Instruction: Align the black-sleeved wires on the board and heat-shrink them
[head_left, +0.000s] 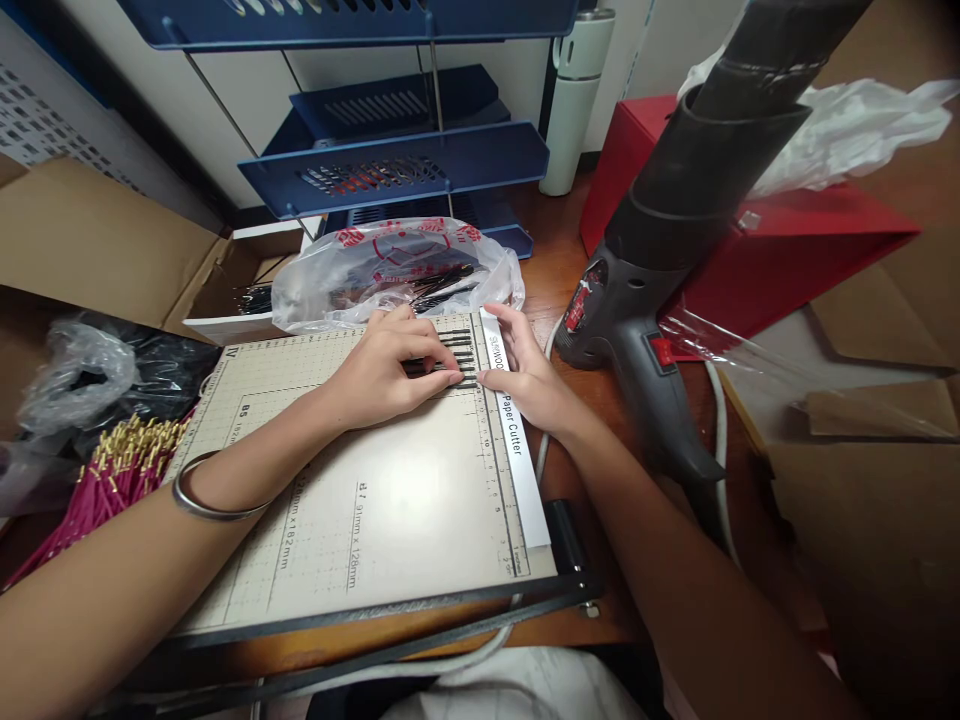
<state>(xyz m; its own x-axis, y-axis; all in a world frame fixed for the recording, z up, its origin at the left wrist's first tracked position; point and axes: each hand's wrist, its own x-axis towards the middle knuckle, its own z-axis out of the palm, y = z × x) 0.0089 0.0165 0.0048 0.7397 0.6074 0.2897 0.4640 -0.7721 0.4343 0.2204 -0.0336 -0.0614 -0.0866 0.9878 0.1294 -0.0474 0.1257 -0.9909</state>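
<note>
Left hand [396,362] pinches black strips [459,348] on paper cutter [416,510] — right hand [531,380], spread at its right edge, clears heat gun [652,240].

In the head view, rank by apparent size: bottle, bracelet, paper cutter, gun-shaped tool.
Largest to smallest:
1. Paper cutter
2. Gun-shaped tool
3. Bottle
4. Bracelet

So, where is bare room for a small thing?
On the cutter board, between the left forearm and the white strip; a smaller table patch lies between plastic bag and red box. Crowded: the board's far right corner, with left hand and right hand, and around the black tool.
</note>
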